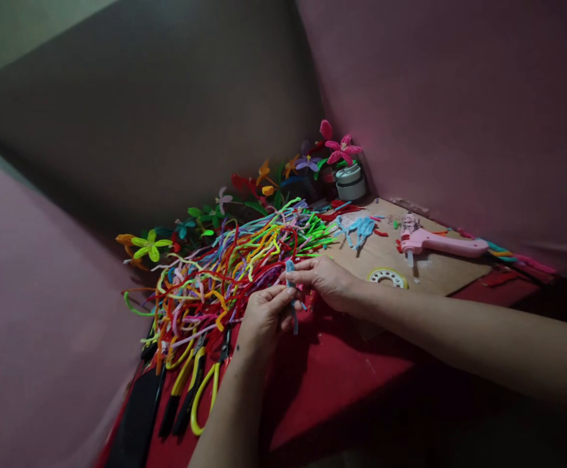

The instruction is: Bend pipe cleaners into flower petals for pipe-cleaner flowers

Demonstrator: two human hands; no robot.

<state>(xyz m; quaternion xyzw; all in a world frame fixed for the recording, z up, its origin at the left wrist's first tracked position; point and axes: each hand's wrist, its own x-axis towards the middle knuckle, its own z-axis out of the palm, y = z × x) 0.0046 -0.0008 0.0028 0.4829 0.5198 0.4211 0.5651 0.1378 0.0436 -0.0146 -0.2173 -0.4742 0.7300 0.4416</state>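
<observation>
Both hands meet over the front of the red table, pinching one light blue pipe cleaner piece [289, 268] that looks folded, with its tails hanging below the fingers. My left hand [269, 311] is closed on its lower part. From the right, my right hand [326, 279] grips it near the top with thumb and fingertips. Just behind the hands spreads a large heap of multicoloured pipe cleaners [234, 260]. More light blue shaped pieces [357, 229] lie on the board beyond my right hand.
A pink glue gun [443, 244] and a yellow-rimmed tape roll [388, 279] lie on a wooden board [458, 276]. Yellow-handled pliers [189, 383] and scissors [206, 400] are at the front left. Pipe cleaner flowers [151, 246] and a white-lidded jar [350, 183] stand along the walls.
</observation>
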